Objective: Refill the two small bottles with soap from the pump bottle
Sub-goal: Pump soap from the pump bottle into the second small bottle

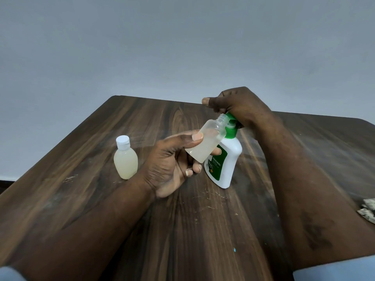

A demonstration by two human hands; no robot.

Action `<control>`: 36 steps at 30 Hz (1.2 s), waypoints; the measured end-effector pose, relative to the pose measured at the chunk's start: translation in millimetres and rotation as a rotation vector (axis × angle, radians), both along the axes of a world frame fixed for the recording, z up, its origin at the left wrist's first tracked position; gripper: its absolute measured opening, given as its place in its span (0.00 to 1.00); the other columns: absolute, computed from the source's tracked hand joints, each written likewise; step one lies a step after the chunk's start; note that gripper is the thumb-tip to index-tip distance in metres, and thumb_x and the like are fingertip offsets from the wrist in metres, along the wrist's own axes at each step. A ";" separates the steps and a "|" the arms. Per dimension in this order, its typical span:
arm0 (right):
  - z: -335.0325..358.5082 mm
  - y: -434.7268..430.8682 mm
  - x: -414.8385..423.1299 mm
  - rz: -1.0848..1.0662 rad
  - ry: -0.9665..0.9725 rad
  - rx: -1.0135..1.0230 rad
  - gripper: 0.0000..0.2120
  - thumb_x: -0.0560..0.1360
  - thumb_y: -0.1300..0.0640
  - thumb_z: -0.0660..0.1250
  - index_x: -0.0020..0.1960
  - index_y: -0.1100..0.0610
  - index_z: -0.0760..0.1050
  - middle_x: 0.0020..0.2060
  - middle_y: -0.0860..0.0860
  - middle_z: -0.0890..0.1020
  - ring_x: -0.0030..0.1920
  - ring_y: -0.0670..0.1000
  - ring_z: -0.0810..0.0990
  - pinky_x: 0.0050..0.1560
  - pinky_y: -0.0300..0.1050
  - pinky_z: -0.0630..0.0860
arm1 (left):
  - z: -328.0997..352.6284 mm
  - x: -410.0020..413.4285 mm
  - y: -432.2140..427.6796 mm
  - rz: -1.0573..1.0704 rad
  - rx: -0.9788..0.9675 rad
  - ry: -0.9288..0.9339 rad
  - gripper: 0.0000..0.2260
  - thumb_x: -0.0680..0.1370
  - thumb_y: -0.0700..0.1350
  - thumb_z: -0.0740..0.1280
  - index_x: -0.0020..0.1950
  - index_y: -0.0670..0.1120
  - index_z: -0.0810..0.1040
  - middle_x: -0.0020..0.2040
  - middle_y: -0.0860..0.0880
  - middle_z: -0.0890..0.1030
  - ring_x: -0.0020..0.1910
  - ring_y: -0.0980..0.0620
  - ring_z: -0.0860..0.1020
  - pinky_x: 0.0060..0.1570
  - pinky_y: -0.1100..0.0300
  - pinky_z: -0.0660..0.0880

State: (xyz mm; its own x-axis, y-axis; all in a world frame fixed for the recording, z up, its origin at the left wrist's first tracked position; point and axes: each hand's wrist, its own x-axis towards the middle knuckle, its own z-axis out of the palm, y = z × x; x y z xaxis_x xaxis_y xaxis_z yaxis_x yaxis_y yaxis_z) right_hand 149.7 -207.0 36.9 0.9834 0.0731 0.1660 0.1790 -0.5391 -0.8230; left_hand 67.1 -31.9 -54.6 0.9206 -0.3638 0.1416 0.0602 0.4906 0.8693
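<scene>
One capped small bottle (125, 160) looks done: pretty full, standing on the tabletop (101, 199) well left of the pump bottle (225, 165). The open small bottle (205, 142) is the one in progress. It's tilted with its mouth right at the pump bottle's green spout, left hand (170, 163) grip wrapped round its body. Right hand (237, 106) grip is curled over the pump head. I'd guess it needs more pumps, then capping.

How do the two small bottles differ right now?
The capped bottle stands upright on the table; the open bottle is tilted in the left hand, its mouth at the spout of the pump bottle. The capped bottle looks nearly full; the open bottle partly filled. Both are translucent, holding pale liquid.
</scene>
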 end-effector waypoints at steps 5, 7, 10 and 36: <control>-5.3 0.9 1.1 0.000 0.041 0.006 0.19 0.72 0.43 0.79 0.36 0.56 0.76 0.26 0.47 0.74 0.28 0.48 0.71 0.35 0.43 0.70 | -1.9 0.2 0.6 0.012 0.022 0.006 0.18 0.76 0.48 0.67 0.61 0.40 0.82 0.51 0.34 0.84 0.28 0.50 0.71 0.22 0.65 0.67; -5.5 0.3 1.7 -0.002 0.046 0.013 0.20 0.72 0.43 0.79 0.34 0.55 0.75 0.24 0.46 0.75 0.28 0.49 0.72 0.35 0.43 0.71 | -2.6 0.6 0.3 0.012 0.018 0.012 0.19 0.76 0.48 0.67 0.62 0.39 0.81 0.51 0.34 0.83 0.28 0.50 0.71 0.22 0.64 0.67; -4.4 0.1 2.1 -0.001 0.043 0.000 0.20 0.72 0.42 0.79 0.35 0.55 0.76 0.24 0.45 0.75 0.27 0.47 0.72 0.33 0.41 0.69 | -3.3 1.3 -0.2 0.010 0.011 0.017 0.19 0.75 0.48 0.67 0.62 0.39 0.81 0.51 0.33 0.83 0.28 0.50 0.71 0.22 0.64 0.68; -0.5 -0.6 2.0 0.007 -0.013 0.018 0.25 0.73 0.44 0.79 0.30 0.54 0.68 0.25 0.48 0.71 0.27 0.49 0.67 0.33 0.43 0.66 | 1.6 -2.1 -1.2 0.008 0.007 0.006 0.13 0.74 0.48 0.67 0.53 0.46 0.87 0.50 0.35 0.84 0.27 0.51 0.72 0.22 0.65 0.69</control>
State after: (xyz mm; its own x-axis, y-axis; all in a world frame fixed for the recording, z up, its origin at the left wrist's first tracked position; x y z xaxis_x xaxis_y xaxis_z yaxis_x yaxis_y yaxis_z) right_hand 151.7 -207.5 36.4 0.9806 0.0769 0.1801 0.1934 -0.5233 -0.8299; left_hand 65.0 -33.0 -53.0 0.9245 -0.3571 0.1332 0.0618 0.4854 0.8721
